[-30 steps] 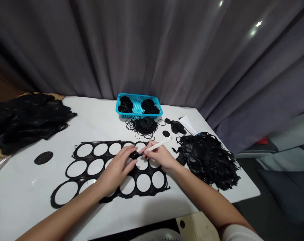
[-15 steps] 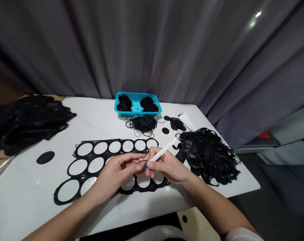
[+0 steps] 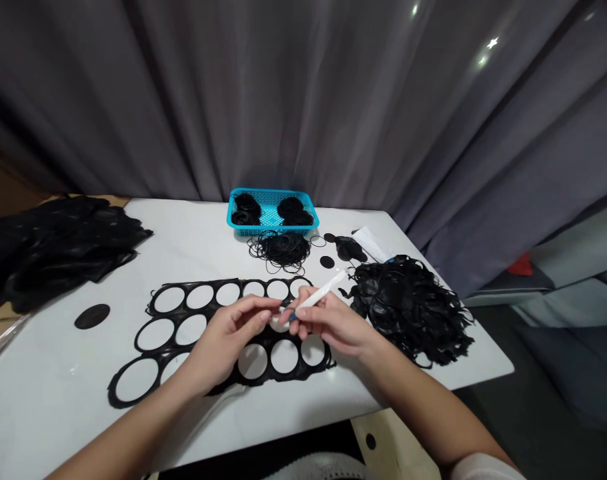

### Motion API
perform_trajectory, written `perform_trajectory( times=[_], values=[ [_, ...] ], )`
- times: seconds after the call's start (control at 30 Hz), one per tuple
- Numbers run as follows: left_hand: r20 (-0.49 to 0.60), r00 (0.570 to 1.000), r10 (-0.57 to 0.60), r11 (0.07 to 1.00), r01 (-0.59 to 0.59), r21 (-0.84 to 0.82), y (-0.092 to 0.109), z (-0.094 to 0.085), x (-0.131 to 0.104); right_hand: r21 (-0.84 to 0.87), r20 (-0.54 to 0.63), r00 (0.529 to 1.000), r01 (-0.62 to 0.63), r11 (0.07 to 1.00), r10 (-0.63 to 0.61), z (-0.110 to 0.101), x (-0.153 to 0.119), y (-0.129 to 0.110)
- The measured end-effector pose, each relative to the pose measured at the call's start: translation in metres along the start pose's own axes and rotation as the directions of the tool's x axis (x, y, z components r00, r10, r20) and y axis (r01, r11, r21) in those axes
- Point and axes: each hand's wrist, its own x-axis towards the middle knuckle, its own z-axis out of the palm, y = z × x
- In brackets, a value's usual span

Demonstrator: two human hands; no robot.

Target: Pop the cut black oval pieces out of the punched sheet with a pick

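A slim white pen-like tool [image 3: 322,288], blue near its lower end, is gripped in my right hand [image 3: 328,321]. Its exact kind is unclear. My left hand [image 3: 229,337] sits just left of the tool's tip, thumb and fingers slightly apart; no object shows clearly in it. A small dark bit lies at its fingertips, too small to name. Beneath both hands a black rubbery sheet with rows of round holes [image 3: 218,348] lies flat on the white table [image 3: 363,400]. The hands cover part of it.
Behind the sheet is a heap of thin black rings [image 3: 283,249], in front of a blue basket [image 3: 273,231] holding black bundles. Black scraps [image 3: 408,310] pile up at right. Stacked black sheets [image 3: 58,247] lie left, near a black disc [image 3: 92,316]. A grey curtain [image 3: 263,93] hangs behind.
The thin black loop seen between my hands earlier no longer shows. My left thumb and fingers have drawn slightly away from the tool tip. The view has shifted a little.
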Motion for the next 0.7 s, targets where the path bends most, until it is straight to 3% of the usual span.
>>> perform_trajectory(
  times=[0.13, 0.23, 0.37, 0.47, 0.57, 0.63, 0.7],
  values=[
    [-0.039, 0.989, 0.14, 0.923, -0.116, 0.368, -0.023, -0.013, 0.004, -0.119, -0.115, 0.987, 0.097, 0.988, -0.11, -0.027, 0.051, -0.009],
    [-0.029, 0.975, 0.22, 0.764, -0.154, 0.627, -0.053, -0.017, 0.003, -0.265, -0.154, 0.983, 0.06, 0.962, -0.104, -0.042, 0.098, -0.02],
    [0.064, 0.941, 0.332, 0.497, -0.232, 0.836, -0.096, -0.016, -0.003, -0.67, -0.335, 0.889, 0.008, 0.742, -0.312, -0.061, 0.135, -0.035],
    [0.117, 0.935, 0.335, 0.385, -0.249, 0.889, -0.114, -0.015, -0.008, -0.764, -0.368, 0.824, -0.004, 0.645, -0.431, -0.077, 0.132, -0.042],
    [0.111, 0.935, 0.337, 0.329, -0.227, 0.917, -0.112, -0.011, -0.008, -0.876, -0.293, 0.751, 0.036, 0.481, -0.591, -0.083, 0.113, -0.035],
    [0.128, 0.927, 0.353, 0.302, -0.243, 0.922, -0.107, -0.007, -0.004, -0.919, -0.193, 0.774, 0.073, 0.387, -0.603, -0.077, 0.097, -0.02],
    [0.175, 0.912, 0.37, 0.283, -0.29, 0.914, -0.102, -0.003, 0.001, -0.903, -0.1, 0.876, 0.12, 0.413, -0.472, -0.067, 0.083, 0.003]
  ],
)
